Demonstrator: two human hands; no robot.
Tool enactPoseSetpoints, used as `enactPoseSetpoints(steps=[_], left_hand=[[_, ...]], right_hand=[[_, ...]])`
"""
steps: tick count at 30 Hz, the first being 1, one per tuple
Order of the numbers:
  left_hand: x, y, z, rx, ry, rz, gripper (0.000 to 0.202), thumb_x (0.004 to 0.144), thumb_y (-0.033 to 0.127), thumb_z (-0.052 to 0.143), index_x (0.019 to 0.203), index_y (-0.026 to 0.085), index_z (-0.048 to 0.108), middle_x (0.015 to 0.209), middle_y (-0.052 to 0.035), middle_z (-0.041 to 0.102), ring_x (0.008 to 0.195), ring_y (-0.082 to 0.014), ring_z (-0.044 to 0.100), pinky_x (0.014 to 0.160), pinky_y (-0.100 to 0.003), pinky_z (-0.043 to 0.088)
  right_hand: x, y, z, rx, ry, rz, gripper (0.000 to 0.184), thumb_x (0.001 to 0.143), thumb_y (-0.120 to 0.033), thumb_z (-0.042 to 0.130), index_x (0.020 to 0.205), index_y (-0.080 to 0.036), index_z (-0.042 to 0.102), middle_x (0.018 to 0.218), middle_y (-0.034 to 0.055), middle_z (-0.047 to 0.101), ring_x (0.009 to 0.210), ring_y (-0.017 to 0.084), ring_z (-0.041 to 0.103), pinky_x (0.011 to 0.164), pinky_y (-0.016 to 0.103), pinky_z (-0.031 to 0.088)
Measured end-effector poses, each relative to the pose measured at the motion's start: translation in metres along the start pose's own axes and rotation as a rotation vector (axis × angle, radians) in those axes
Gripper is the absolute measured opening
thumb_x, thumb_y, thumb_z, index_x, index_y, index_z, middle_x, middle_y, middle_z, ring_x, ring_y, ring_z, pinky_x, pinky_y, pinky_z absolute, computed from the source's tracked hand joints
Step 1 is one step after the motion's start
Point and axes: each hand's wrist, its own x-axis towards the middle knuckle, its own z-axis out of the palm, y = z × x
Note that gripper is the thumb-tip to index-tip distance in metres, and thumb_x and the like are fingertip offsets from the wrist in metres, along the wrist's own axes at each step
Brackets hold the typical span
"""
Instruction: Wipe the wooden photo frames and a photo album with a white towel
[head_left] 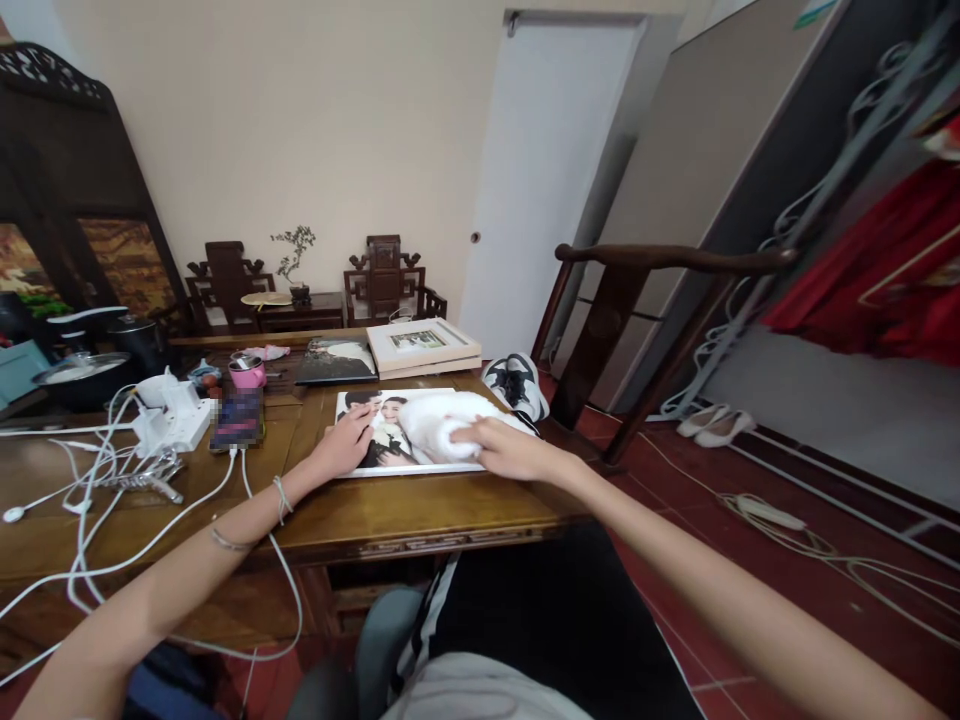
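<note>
A flat photo panel (pixel 390 455) with a printed picture of two people lies near the front edge of the wooden table (pixel 360 515). On its left side rests my left hand (pixel 346 443), fingers stretched out flat and holding nothing. My right hand (pixel 501 447) is closed on a fluffy white cloth (pixel 435 415), bunched up over the panel's right half. The cloth hides that part of the picture and reaches past the panel's right edge.
Behind the panel are a dark album (pixel 337 362) and stacked pale frames (pixel 424 345). A phone (pixel 238 418), pink mug (pixel 247 372), white power strip (pixel 176 425) and tangled cables occupy the left. Sneakers (pixel 516 385) and a wooden chair (pixel 615 320) stand right.
</note>
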Motion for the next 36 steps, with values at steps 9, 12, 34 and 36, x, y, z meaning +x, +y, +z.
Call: enactPoseSetpoints(steps=[9, 12, 34, 36], left_hand=[[0.001, -0.005, 0.001, -0.044, 0.059, 0.0, 0.043, 0.092, 0.029, 0.037, 0.132, 0.021, 0.052, 0.142, -0.0067, 0.047, 0.136, -0.0239, 0.037, 0.112, -0.047, 0.03], [0.002, -0.006, 0.002, -0.038, 0.064, 0.01, 0.043, 0.092, 0.029, 0.037, 0.131, 0.02, 0.052, 0.142, -0.0064, 0.047, 0.136, -0.0236, 0.037, 0.112, -0.048, 0.03], [0.004, -0.017, 0.008, -0.059, 0.077, 0.03, 0.045, 0.092, 0.031, 0.037, 0.133, 0.016, 0.048, 0.143, -0.0106, 0.045, 0.136, -0.0243, 0.036, 0.112, -0.048, 0.03], [0.004, -0.017, 0.009, -0.054, 0.08, 0.026, 0.045, 0.092, 0.032, 0.036, 0.132, 0.017, 0.049, 0.143, -0.0104, 0.046, 0.136, -0.0239, 0.037, 0.112, -0.047, 0.03]], right_hand=[[0.08, 0.032, 0.006, -0.022, 0.106, 0.21, 0.049, 0.07, -0.006, 0.041, 0.111, -0.015, 0.064, 0.114, 0.012, 0.066, 0.113, 0.029, 0.054, 0.095, 0.04, 0.036], [0.049, 0.008, 0.011, -0.008, 0.073, 0.169, 0.051, 0.068, -0.004, 0.04, 0.112, -0.017, 0.063, 0.119, 0.012, 0.063, 0.127, 0.031, 0.043, 0.101, 0.048, 0.03], [0.111, 0.004, 0.011, -0.044, 0.051, 0.224, 0.049, 0.074, -0.005, 0.042, 0.118, -0.017, 0.062, 0.118, 0.0152, 0.064, 0.124, 0.032, 0.047, 0.097, 0.047, 0.033], [0.093, -0.01, 0.016, -0.051, 0.035, 0.19, 0.051, 0.073, -0.004, 0.041, 0.118, -0.017, 0.061, 0.115, 0.0157, 0.065, 0.129, 0.032, 0.041, 0.099, 0.052, 0.031]])
